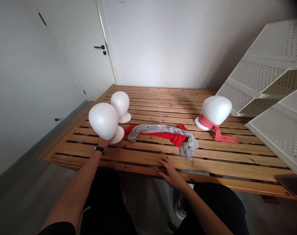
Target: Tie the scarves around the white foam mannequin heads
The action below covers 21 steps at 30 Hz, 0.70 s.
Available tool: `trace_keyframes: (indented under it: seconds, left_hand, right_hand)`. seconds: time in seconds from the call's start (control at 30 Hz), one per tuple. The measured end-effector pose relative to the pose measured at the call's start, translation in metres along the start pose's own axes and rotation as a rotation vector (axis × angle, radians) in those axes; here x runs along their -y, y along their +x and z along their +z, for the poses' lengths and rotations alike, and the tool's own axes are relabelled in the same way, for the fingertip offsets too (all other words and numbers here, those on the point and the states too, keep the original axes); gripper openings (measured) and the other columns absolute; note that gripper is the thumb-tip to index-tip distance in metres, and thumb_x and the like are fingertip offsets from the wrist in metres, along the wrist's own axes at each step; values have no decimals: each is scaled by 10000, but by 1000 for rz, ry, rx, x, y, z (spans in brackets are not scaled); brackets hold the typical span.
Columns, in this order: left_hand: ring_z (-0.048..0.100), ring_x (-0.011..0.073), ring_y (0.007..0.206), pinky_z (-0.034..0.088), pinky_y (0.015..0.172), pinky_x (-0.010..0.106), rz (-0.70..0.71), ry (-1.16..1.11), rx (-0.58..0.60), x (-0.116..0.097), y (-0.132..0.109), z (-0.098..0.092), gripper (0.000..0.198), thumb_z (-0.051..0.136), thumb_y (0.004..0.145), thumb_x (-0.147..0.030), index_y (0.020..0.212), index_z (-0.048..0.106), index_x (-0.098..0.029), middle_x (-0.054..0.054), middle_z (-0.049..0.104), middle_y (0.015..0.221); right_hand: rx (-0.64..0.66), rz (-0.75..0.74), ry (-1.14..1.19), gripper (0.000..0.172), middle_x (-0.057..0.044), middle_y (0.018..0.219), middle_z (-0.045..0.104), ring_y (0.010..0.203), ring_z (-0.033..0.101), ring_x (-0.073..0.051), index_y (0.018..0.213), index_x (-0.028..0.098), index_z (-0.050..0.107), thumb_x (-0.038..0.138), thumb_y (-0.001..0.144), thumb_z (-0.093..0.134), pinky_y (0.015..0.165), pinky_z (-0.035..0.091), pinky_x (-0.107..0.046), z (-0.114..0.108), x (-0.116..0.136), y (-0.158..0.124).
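Note:
My left hand (104,141) is shut around the base of a white foam mannequin head (103,121), holding it tilted just above the left of the slatted wooden table (224,156). Behind it, a second foam head (120,103) stands on its round base. A third foam head (216,110) lies tilted at the right, with a coral scarf (218,133) around its neck. A grey scarf (163,130) lies crumpled across a red scarf (174,137) mid-table. My right hand (170,173) rests open on the table's front edge, nearest the grey scarf's hanging end.
White perforated shelving panels (261,75) stand beyond the table's right side. A dark flat device (291,186) lies at the front right corner. A white door (77,49) with a black handle stands behind the table's far left corner.

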<state>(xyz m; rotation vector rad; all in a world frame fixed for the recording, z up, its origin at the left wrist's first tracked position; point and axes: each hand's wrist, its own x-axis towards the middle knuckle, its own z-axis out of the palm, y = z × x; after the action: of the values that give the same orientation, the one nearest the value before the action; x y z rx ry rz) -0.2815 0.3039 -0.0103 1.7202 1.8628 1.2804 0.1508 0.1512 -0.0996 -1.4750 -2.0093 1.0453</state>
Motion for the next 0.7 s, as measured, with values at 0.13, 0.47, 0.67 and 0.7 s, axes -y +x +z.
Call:
trace_keyframes:
  seconds: [0.13, 0.47, 0.67, 0.7]
  left_hand:
    - [516, 232, 1378, 430, 1180, 367, -205, -23, 37, 23, 18, 2, 611, 745, 853, -306, 1336, 507, -16, 149, 619, 1421]
    - [548, 263, 1386, 462, 1183, 408, -347, -29, 0, 53, 24, 33, 743, 812, 736, -351, 1393, 547, -128, 147, 598, 1476]
    - [554, 252, 1384, 443, 1200, 378, -371, -41, -31, 55, 31, 42, 786, 800, 725, -384, 1412, 536, -108, 146, 604, 1468]
    - [553, 256, 1384, 439, 1203, 379, -369, -51, -41, 55, 32, 44, 804, 809, 711, -390, 1414, 537, -107, 148, 603, 1467]
  right_hand:
    - [-2, 1, -40, 605, -146, 1663, 294, 1603, 119, -319, 1479, 218, 504, 406, 918, 632, 1291, 188, -566, 4, -6, 1]
    - [18, -20, -69, 566, -121, 1688, 240, 1604, 120, -316, 1446, 237, 554, 394, 913, 662, 1292, 208, -543, 0, -1, -4]
    - [30, -6, -55, 556, -118, 1692, 228, 1607, 95, -309, 1444, 238, 552, 373, 916, 663, 1295, 194, -548, 1, 0, -2]
    - [29, -1, -43, 554, -123, 1689, 234, 1607, 99, -309, 1441, 235, 553, 376, 917, 665, 1295, 195, -546, 1, 1, -2]
